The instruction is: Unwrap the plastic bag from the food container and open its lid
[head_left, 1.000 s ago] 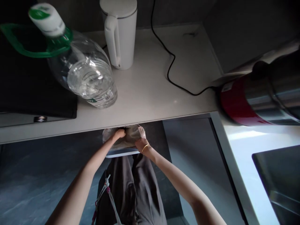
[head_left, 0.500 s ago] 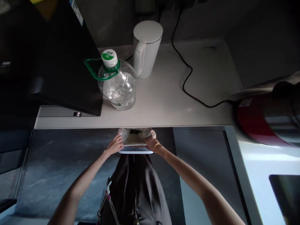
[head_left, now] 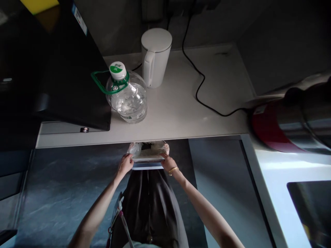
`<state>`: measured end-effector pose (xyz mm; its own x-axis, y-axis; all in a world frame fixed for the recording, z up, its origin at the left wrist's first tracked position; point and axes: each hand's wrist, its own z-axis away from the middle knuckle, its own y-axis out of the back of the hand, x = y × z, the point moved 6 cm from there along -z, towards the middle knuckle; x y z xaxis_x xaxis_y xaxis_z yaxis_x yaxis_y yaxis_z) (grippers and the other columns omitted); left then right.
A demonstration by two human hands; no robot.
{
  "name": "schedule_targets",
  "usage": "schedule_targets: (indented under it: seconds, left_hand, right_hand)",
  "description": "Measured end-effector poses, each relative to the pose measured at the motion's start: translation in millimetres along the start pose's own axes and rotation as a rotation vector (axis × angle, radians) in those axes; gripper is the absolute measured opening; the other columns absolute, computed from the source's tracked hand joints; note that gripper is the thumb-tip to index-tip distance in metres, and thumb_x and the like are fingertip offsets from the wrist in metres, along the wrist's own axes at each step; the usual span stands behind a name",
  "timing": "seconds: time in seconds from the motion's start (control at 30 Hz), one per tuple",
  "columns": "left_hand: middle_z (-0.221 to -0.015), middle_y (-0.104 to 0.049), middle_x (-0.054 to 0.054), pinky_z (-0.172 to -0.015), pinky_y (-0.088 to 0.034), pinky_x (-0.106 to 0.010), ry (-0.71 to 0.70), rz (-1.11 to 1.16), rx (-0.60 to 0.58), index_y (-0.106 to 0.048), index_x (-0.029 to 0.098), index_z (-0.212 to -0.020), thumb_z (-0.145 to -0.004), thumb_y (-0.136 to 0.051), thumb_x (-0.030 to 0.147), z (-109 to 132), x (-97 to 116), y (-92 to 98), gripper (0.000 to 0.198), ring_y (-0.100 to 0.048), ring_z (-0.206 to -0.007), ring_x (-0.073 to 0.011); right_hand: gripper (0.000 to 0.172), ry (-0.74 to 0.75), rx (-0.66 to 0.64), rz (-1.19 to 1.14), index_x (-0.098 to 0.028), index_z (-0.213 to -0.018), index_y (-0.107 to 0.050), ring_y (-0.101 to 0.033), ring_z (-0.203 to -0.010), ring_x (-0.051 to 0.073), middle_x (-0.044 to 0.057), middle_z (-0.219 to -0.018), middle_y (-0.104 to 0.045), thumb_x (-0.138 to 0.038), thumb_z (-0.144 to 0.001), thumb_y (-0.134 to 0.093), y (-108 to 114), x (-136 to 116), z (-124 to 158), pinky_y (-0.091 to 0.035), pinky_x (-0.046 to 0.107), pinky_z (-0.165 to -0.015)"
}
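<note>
Just below the counter's front edge is a bin [head_left: 148, 168] with a pale blue-white rim, close against my dark trousers. A thin, translucent plastic bag [head_left: 134, 148] lines it, with its mouth spread and crumpled at both sides. My left hand [head_left: 126, 163] is closed on the bag's edge at the near left corner. At the near right corner my right hand [head_left: 168, 163], with a gold bangle at the wrist, pinches the same edge. The inside of the bag is dark, and I cannot make out what it holds.
On the counter [head_left: 176, 117] stand a large water bottle [head_left: 130, 100] with a green handle and a white kettle [head_left: 156, 57]. A black cable [head_left: 200, 86] runs to a red and steel appliance [head_left: 274, 125]. A black appliance [head_left: 77, 79] stands at left.
My left hand has slid slightly down and closed on the bag's near edge. My right hand has shifted a little toward the near rim. The camera view has moved slightly.
</note>
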<state>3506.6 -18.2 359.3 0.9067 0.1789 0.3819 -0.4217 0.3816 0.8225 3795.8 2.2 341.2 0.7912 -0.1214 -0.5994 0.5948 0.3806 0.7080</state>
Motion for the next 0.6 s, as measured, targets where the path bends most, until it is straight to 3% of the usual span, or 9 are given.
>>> schedule_targets:
  seconds: [0.1,0.17,0.33,0.5,0.6]
  left_hand:
    - [-0.087,-0.073,-0.008,-0.080,-0.050,-0.027,0.051,-0.019,-0.017,-0.070,0.016,-0.098,-0.085,-0.055,0.011,-5.0,-1.7,2.0,0.021,-0.069,-0.084,-0.0184]
    - [-0.085,-0.072,-0.007,-0.075,-0.051,-0.027,0.076,-0.037,0.005,-0.068,0.015,-0.103,-0.089,-0.052,0.015,-9.5,-0.9,3.9,0.021,-0.068,-0.078,-0.0181]
    - [-0.126,-0.060,-0.018,-0.094,-0.048,-0.038,0.039,-0.127,0.153,-0.051,0.015,-0.136,-0.093,-0.048,0.021,-12.3,4.4,6.5,0.044,-0.060,-0.112,-0.0266]
    - [-0.131,-0.057,-0.019,-0.100,-0.046,-0.045,-0.095,-0.205,0.207,-0.054,0.015,-0.136,-0.093,-0.045,0.019,-1.6,10.6,5.6,0.044,-0.057,-0.118,-0.0294]
    - [-0.150,-0.040,-0.022,-0.111,-0.030,-0.060,-0.196,-0.212,0.260,-0.051,0.015,-0.140,-0.093,-0.047,0.026,12.8,35.5,12.6,0.048,-0.037,-0.138,-0.0378]
  right_hand:
    - [0.045,0.035,0.171,0.006,-0.021,-0.125,-0.062,-0.061,-0.107,0.028,0.013,-0.116,-0.067,-0.016,-0.082,-0.050,28.2,2.6,0.3,-0.048,0.043,-0.097]
    - [0.048,0.065,0.249,0.034,-0.016,-0.130,-0.058,-0.060,-0.109,0.028,0.015,-0.118,-0.066,-0.019,-0.083,-0.050,36.5,2.1,-7.2,-0.049,0.044,-0.097]
    - [0.042,0.100,0.143,0.143,-0.013,-0.117,-0.067,-0.054,-0.116,0.029,0.015,-0.123,-0.064,-0.011,-0.079,-0.049,13.2,-1.5,-17.7,-0.046,0.043,-0.101]
    - [0.034,0.082,0.046,0.203,-0.022,-0.110,-0.073,-0.053,-0.120,0.030,0.010,-0.125,-0.066,-0.015,-0.087,-0.049,-0.9,-6.8,-5.0,-0.040,0.045,-0.107]
    - [0.036,0.046,0.056,0.195,-0.027,-0.116,-0.071,-0.043,-0.134,0.034,0.005,-0.132,-0.064,-0.019,-0.089,-0.050,6.1,-12.2,9.1,-0.027,0.056,-0.115]
